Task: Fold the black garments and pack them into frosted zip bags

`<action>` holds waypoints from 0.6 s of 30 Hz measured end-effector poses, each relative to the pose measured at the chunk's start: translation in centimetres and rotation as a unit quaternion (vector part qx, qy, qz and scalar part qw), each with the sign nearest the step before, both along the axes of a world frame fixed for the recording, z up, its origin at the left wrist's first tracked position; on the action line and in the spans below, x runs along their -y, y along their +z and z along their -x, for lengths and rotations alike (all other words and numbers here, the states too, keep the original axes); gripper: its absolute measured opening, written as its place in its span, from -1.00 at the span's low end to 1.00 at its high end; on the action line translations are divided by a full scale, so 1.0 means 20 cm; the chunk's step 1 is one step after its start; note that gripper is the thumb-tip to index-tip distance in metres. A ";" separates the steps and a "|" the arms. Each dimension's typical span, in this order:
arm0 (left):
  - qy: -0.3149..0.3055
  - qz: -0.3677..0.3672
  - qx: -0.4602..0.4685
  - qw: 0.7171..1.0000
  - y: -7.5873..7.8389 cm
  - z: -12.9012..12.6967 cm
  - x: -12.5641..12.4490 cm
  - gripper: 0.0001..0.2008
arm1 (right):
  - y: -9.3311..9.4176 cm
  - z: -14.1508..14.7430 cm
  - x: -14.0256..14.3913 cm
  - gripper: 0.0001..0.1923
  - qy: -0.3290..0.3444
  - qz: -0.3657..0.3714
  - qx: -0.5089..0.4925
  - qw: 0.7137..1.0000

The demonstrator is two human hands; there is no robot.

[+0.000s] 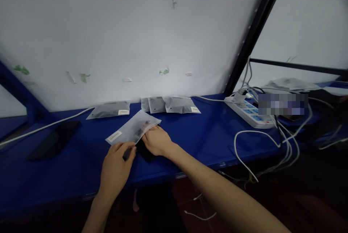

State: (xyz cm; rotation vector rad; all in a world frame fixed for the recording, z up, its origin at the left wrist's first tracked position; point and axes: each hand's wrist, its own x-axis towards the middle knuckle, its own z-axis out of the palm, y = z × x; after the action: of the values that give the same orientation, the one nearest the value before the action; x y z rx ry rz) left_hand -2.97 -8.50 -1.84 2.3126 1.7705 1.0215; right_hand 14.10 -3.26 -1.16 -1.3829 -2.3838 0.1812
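Note:
A frosted plastic bag [129, 126] with a white label lies tilted over the blue bench, its mouth toward my right hand. My left hand [115, 166] is closed on the bag's near edge, thumb and fingers pinching it. The fingers of my right hand [157, 140] reach into the mouth of the bag, so their tips are hidden and their grip cannot be made out. Dark shapes show through the film near those fingers. Just below my right hand is a flat black object [144, 152], partly covered by the bag and hand.
Several similar bags stand along the wall: one labelled bag [110, 109] at left, overlapping bags [178, 105] at centre. A flat black item [56, 140] lies left on the bench [190, 131]. At right, a white power strip [248, 111] has tangled white cables [236, 146] hanging over the edge.

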 end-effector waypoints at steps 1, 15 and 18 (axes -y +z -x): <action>-0.008 -0.001 -0.001 1.000 0.00 0.00 0.00 -0.76 | 0.00 0.01 0.01 -0.58 -0.024 0.005 0.001 1.000; -0.037 -0.005 -0.028 0.999 -0.03 0.00 -0.02 -0.74 | -0.04 -0.05 0.10 -0.63 -0.053 -0.033 -0.040 0.997; -0.029 0.001 -0.035 0.999 -0.03 0.00 -0.02 -0.72 | -0.05 -0.04 0.10 -0.65 -0.074 -0.061 -0.076 0.992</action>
State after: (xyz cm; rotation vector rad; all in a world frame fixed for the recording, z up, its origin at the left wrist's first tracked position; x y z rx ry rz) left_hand -3.00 -8.14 -2.51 2.4117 1.7147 0.9421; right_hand 14.94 -5.22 -2.22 -1.4272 -2.1228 0.0948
